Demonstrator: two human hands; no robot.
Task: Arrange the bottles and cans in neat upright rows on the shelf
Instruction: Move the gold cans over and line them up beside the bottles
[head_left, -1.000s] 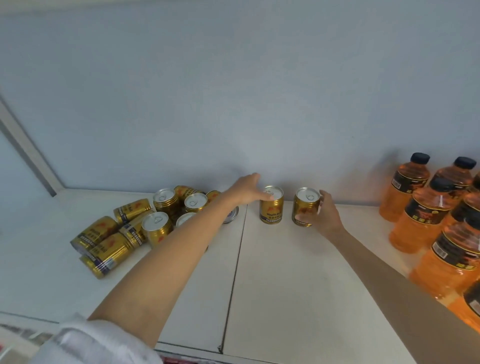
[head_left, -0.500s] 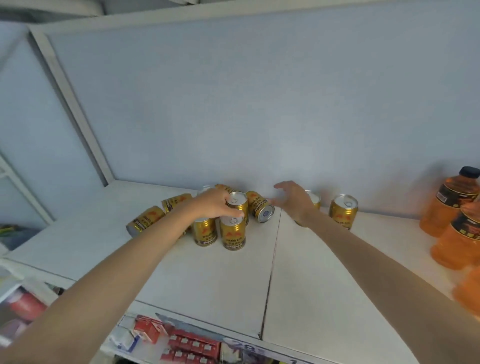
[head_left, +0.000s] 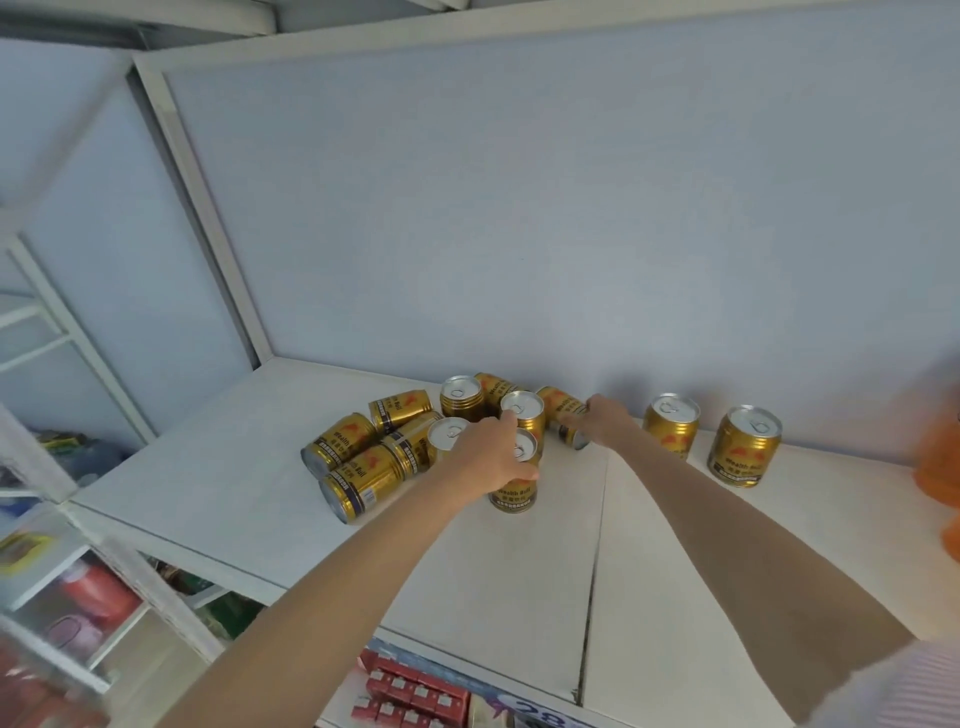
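Head view: my left hand (head_left: 496, 452) clamps the upright front can (head_left: 514, 486) at frame centre from above; my right hand (head_left: 602, 426) grips a tipped can (head_left: 563, 415) just right, long axis pointing lower right, needs standing.

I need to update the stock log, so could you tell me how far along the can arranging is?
Two cans stand upright by the back wall. The left hand grips an upright can; the right hand reaches a tipped one. Several toppled cans remain.

Head view, looking down at shelf (head_left: 234, 499), close.
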